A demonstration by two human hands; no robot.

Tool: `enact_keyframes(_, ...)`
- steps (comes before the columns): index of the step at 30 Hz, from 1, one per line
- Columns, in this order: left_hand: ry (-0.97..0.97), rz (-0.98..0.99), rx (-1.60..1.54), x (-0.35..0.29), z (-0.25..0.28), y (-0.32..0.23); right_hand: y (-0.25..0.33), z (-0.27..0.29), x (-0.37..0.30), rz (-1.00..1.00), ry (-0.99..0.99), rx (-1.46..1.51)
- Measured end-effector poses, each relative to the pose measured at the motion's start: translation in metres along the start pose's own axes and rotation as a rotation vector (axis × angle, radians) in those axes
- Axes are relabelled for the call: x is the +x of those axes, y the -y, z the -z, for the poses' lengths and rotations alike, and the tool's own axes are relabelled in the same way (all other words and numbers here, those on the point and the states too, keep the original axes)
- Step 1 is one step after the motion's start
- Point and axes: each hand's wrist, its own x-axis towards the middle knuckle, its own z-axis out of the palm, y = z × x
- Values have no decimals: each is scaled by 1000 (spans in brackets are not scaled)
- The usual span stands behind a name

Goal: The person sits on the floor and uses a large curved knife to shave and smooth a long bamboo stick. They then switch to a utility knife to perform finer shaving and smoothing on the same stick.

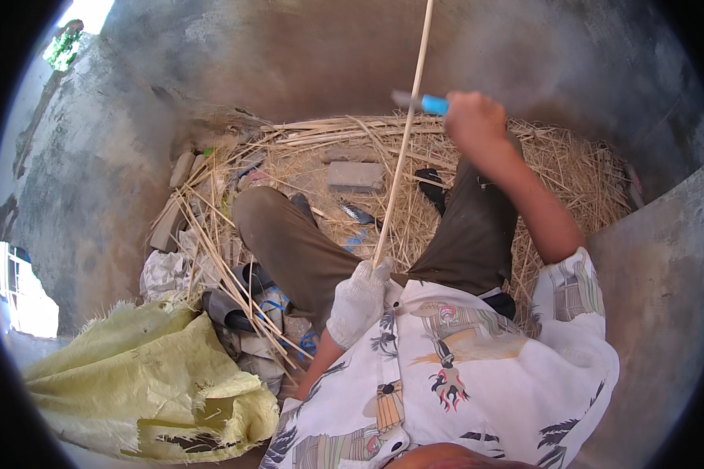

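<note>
My left hand (pixel 357 304), in a white knit glove, is closed round the lower end of a long pale stick (pixel 401 160) close to my belly. The stick rises at a slant away from me and runs out of the top of the view. My bare right hand (pixel 475 121) is raised to the right of the stick, gripping a knife by its light blue handle (pixel 433 105). The knife's short blade (pixel 402 99) is blurred and lies at the stick; I cannot tell whether it touches.
Straw and thin strips (pixel 555 172) cover the floor beyond my legs, with a brick (pixel 355 177) between my feet. A torn yellow woven sack (pixel 156 375) lies at lower left, near a dark sandal (pixel 231 305). Several pale strips (pixel 235 273) lean beside my left leg. Grey walls (pixel 328 59) surround me.
</note>
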Motion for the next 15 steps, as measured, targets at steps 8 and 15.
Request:
enact_keyframes(8, 27, -4, 60, -2, -11, 9, 5, -9, -15, 236, 162, -52)
enact_keyframes(15, 83, -47, 8, -15, -10, 14, -70, 14, 64, -161, 11, -23)
